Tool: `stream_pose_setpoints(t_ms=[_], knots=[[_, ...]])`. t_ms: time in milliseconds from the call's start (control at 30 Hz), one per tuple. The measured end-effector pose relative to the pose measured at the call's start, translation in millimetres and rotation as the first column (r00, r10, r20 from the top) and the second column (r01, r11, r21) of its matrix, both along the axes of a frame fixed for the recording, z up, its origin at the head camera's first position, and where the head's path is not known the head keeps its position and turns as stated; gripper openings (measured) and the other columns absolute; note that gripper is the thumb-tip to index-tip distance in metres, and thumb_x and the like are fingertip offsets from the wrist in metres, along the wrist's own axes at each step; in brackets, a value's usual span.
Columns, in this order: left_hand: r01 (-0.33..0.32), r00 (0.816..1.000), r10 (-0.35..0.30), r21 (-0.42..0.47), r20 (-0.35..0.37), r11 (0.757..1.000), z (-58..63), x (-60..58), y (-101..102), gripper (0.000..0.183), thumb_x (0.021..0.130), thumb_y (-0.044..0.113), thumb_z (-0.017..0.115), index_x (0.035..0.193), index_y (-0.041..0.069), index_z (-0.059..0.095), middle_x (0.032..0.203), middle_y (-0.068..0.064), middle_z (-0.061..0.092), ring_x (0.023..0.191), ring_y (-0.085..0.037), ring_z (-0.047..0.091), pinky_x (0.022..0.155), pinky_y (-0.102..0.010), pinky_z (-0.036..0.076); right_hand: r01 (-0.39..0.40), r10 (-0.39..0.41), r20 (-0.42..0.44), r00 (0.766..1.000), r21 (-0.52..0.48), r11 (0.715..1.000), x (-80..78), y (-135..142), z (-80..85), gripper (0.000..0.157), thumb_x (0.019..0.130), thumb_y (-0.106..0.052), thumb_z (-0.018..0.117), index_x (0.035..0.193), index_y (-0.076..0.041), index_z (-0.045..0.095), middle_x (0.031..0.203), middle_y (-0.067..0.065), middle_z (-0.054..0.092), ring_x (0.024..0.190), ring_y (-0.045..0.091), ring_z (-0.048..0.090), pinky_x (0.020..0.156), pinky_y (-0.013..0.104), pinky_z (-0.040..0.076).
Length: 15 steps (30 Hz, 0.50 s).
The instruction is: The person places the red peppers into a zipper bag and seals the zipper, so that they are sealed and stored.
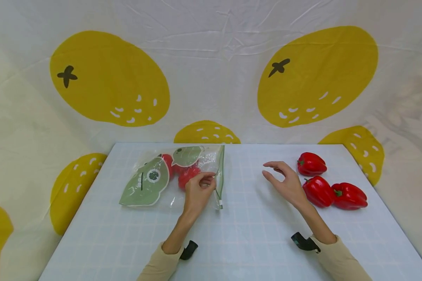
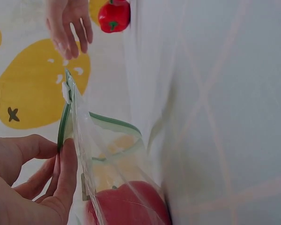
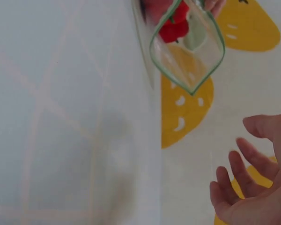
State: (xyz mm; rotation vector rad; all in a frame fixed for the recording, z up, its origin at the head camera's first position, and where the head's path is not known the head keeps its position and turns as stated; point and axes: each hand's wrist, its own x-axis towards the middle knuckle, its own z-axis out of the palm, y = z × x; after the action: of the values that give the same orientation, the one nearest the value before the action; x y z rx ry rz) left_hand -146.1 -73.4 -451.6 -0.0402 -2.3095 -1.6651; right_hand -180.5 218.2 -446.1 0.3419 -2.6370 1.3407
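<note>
A clear zip bag (image 1: 204, 195) with a green animal print and green rim lies at the left of the table, red bell peppers (image 1: 188, 177) inside it. My left hand (image 1: 198, 191) pinches the upper edge of its mouth between thumb and fingers. In the right wrist view the green rim (image 3: 171, 77) gapes apart, peppers behind it. My right hand (image 1: 285, 183) hovers over the table to the right of the bag, fingers loosely bent and apart, holding nothing. Three loose red bell peppers (image 1: 318, 191) lie just beyond it on the right.
The table (image 1: 246, 242) has a pale checked cover. Behind it hangs a white cloth (image 1: 214, 78) printed with yellow fruits. Each wrist carries a small black camera (image 1: 305, 242).
</note>
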Motion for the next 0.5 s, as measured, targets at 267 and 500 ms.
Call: stream_pose_setpoints(t_ms=[267, 500], knots=[[-0.002, 1.0, 0.002, 0.0, 0.004, 1.0, 1.4, 0.8, 1, 0.015, 0.09, 0.004, 0.074, 0.105, 0.003, 0.078, 0.091, -0.008, 0.075, 0.081, -0.02, 0.072, 0.076, -0.024, 0.06, 0.083, -0.082, -0.062, 0.995, 0.02, 0.996, 8.3, 20, 2.0, 0.04, 0.093, -0.026, 0.077, 0.129, -0.012, 0.066, 0.132, 0.01, 0.064, 0.123, 0.029, 0.057, 0.105, 0.05, 0.05], [-0.004, 1.0, 0.004, 0.001, -0.007, 1.0, 0.5, 0.1, 0, 0.015, 0.09, 0.004, 0.074, 0.104, 0.003, 0.078, 0.09, -0.007, 0.075, 0.081, -0.019, 0.072, 0.075, -0.023, 0.06, 0.149, -0.141, -0.123, 0.982, 0.056, 0.987, 14.7, 38, -0.1, 0.039, 0.091, -0.025, 0.078, 0.127, -0.012, 0.068, 0.13, 0.009, 0.064, 0.122, 0.025, 0.055, 0.094, 0.01, 0.037]])
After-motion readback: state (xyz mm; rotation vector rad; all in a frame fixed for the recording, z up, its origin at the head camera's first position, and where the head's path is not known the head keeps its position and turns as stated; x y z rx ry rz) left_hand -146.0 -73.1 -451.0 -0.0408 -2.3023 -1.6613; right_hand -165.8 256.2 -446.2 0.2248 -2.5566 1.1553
